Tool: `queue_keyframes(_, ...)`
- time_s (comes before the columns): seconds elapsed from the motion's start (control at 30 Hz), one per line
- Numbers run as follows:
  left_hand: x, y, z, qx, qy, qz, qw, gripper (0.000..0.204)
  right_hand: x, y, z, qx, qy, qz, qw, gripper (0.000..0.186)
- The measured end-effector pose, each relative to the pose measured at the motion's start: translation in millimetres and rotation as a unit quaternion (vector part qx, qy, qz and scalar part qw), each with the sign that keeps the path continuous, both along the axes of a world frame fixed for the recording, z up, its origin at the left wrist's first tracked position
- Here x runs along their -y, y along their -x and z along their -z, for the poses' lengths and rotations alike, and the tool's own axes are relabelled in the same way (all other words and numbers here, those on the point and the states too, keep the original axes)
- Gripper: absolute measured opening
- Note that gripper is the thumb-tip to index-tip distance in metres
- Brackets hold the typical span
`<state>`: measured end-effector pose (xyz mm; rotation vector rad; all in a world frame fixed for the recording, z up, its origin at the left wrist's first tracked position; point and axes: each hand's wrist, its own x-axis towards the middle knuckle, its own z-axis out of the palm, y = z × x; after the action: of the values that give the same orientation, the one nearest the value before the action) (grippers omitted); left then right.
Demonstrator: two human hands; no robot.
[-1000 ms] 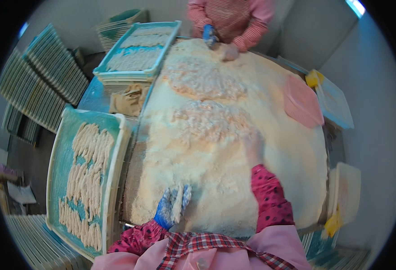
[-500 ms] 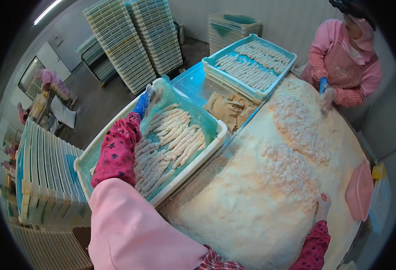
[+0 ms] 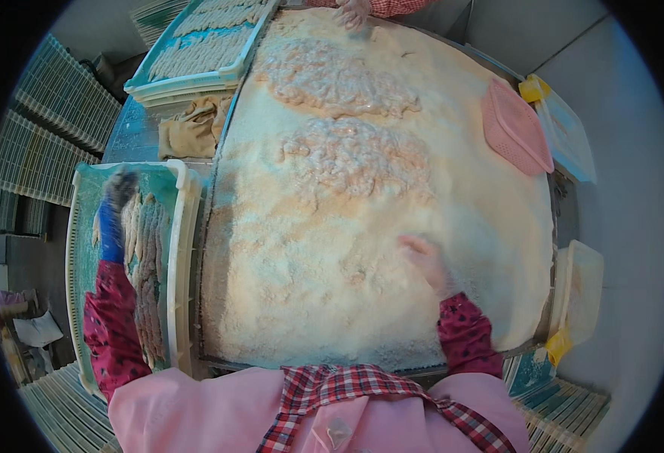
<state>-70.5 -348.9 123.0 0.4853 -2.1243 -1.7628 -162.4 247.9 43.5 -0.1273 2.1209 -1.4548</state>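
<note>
My left hand (image 3: 123,189), in a grey glove with a blue cuff, is over the far end of a white tray (image 3: 183,249) lined with turquoise. Long flour-coated meat strips (image 3: 149,257) lie in rows beside and below it. Motion smears its fingers, so its grip is unclear. My right hand (image 3: 425,258), in a thin pale covering, hovers low over the flour (image 3: 324,302) spread across the worktable. Its fingers point left, stretched out and slightly blurred, with nothing visible in them. Two mounds of floured meat pieces (image 3: 358,160) lie beyond it.
Another turquoise-lined tray (image 3: 188,79) of strips tops a stack at the far left, beside a brown cloth (image 3: 194,128). A co-worker's hand (image 3: 353,13) is at the far table edge. A pink basket (image 3: 517,124) stands at right. Stacked trays (image 3: 56,113) rise at left.
My view has swung right and down over the table. My right hand has gone from curled near the meat mound to stretched out above the flour. My left hand stays at the tray.
</note>
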Motion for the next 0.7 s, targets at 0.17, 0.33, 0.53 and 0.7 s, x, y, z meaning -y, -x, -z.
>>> queue_keyframes(0.17, -160.9, 3.7, 69.8, 0.062, 0.061, 0.219, 0.972, 0.032, 29.0, -49.2, 10.5, -0.064, 0.001, -0.013, 0.998, 0.034)
queue_keyframes(0.33, -326.6, 10.7, 118.2, 0.02, 0.205, 0.416, 0.886, 0.04, 3.5, 35.8, 10.8, -0.281, -0.102, 0.148, 0.943, 0.024)
queue_keyframes(0.53, -384.4, 2.1, 96.5, 0.056, 0.245, 0.426, 0.869, 0.036, -8.6, 99.5, 6.3, -0.379, -0.256, 0.062, 0.887, 0.017)
queue_keyframes(0.7, -356.8, -21.5, 122.2, 0.069, 0.141, 0.274, 0.949, 0.035, -23.7, 78.1, 21.0, -0.273, -0.038, 0.153, 0.949, 0.019)
